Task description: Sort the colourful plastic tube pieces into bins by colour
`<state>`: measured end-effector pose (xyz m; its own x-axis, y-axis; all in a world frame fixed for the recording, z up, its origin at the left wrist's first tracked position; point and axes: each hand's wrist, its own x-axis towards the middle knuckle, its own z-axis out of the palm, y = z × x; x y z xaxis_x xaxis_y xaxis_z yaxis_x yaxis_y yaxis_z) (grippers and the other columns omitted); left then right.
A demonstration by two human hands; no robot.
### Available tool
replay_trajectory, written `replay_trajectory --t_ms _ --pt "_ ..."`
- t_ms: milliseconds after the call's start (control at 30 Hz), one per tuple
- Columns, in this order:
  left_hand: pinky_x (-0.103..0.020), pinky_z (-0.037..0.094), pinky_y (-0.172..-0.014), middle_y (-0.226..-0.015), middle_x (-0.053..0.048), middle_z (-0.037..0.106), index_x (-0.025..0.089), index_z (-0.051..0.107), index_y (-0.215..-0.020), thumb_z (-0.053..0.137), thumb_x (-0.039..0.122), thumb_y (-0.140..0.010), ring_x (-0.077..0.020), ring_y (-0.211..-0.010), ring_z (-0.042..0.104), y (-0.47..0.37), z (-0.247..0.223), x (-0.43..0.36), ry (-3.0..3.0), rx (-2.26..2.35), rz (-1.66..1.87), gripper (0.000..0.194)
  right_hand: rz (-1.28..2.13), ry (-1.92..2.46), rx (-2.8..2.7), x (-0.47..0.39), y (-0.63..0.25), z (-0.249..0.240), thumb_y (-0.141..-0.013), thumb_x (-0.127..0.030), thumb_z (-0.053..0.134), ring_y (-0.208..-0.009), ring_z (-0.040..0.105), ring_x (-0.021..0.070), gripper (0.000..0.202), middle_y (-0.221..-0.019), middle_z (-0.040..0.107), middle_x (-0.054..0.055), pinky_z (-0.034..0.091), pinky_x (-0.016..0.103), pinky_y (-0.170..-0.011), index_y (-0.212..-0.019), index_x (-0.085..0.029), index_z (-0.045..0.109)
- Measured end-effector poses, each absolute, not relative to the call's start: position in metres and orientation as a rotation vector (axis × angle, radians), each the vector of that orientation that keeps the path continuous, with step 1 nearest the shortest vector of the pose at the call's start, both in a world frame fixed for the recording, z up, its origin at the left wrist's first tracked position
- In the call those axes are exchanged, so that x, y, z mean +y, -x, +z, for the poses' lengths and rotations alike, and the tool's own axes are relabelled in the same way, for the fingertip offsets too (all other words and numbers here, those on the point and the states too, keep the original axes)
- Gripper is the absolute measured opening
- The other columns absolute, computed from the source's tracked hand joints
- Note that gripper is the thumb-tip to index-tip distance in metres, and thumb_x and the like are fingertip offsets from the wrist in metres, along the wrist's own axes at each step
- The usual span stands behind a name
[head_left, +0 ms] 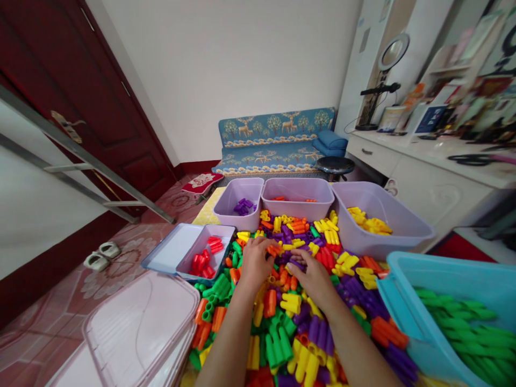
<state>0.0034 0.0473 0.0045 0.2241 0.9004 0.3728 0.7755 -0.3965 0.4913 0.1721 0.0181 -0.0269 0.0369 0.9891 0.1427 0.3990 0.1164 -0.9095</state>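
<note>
Over a wide pile of coloured plastic tube pieces (278, 344), my left hand (256, 263) has its fingers curled round an orange piece (274, 250). Just to the right, my right hand (312, 271) pinches a purple piece (297, 264) between thumb and fingers. The two hands are close together but apart. Behind the pile stand lilac bins: one with purple pieces (243, 207), a middle one (298, 185) with a few orange pieces, and one with yellow pieces (368, 221). Red pieces (203, 263) lie in a small bin at the left.
A turquoise bin (411, 317) with green pieces stands at the right. Pale lids (141, 322) lie at the lower left. Beyond are a blue patterned sofa (270, 142), a round stool (334, 165), a metal ladder (72, 145) and a cluttered white desk (427, 156).
</note>
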Motion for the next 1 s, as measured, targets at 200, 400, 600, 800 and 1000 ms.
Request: replay_trajectory --t_ms 200,400,600,800,1000 --pt "-0.039 0.04 -0.086 -0.092 -0.004 0.069 0.027 0.07 -0.097 0.063 0.021 -0.079 -0.0247 -0.096 0.052 -0.007 -0.004 0.03 -2.267 1.463 1.006 0.02 0.857 1.361 -1.53 0.017 -0.173 -0.024 -0.075 -0.031 0.062 -0.099 0.064 0.0218 0.036 -0.107 0.068 0.007 0.049 0.041 -0.092 -0.11 -0.022 0.061" --pt "-0.036 0.04 -0.082 -0.083 -0.006 0.062 0.019 0.061 -0.079 0.043 0.03 -0.092 -0.0226 -0.094 0.051 -0.01 -0.004 0.025 -2.272 1.433 1.038 0.025 0.864 1.301 -1.57 0.018 -0.174 -0.022 -0.078 -0.033 0.059 -0.1 0.063 0.0217 0.038 -0.109 0.067 0.008 0.048 0.039 -0.091 -0.115 -0.02 0.061" --pt "-0.036 0.039 -0.088 -0.083 -0.005 0.065 0.02 0.065 -0.076 0.04 0.034 -0.093 -0.0202 -0.092 0.052 -0.01 -0.008 0.028 -2.238 1.363 1.057 0.033 0.767 1.266 -1.684 0.016 -0.174 -0.016 -0.08 -0.032 0.058 -0.101 0.061 0.0216 0.023 -0.104 0.067 0.007 0.046 0.038 -0.093 -0.098 -0.022 0.069" --pt "-0.036 0.041 -0.087 -0.082 -0.005 0.067 0.02 0.07 -0.075 0.05 0.038 -0.089 -0.0196 -0.09 0.054 -0.01 -0.012 0.03 -2.164 1.334 1.148 0.03 0.77 1.246 -1.702 0.016 -0.174 -0.017 -0.081 -0.031 0.057 -0.099 0.061 0.0208 0.02 -0.101 0.067 0.006 0.046 0.037 -0.092 -0.095 -0.022 0.068" --pt "-0.035 0.041 -0.086 -0.082 -0.004 0.068 0.02 0.071 -0.073 0.051 0.036 -0.089 -0.0189 -0.089 0.055 -0.011 -0.009 0.029 -2.14 1.336 1.173 0.031 0.758 1.253 -1.704 0.017 -0.174 -0.019 -0.082 -0.03 0.057 -0.097 0.06 0.0206 0.019 -0.099 0.066 0.006 0.046 0.035 -0.09 -0.094 -0.021 0.068"
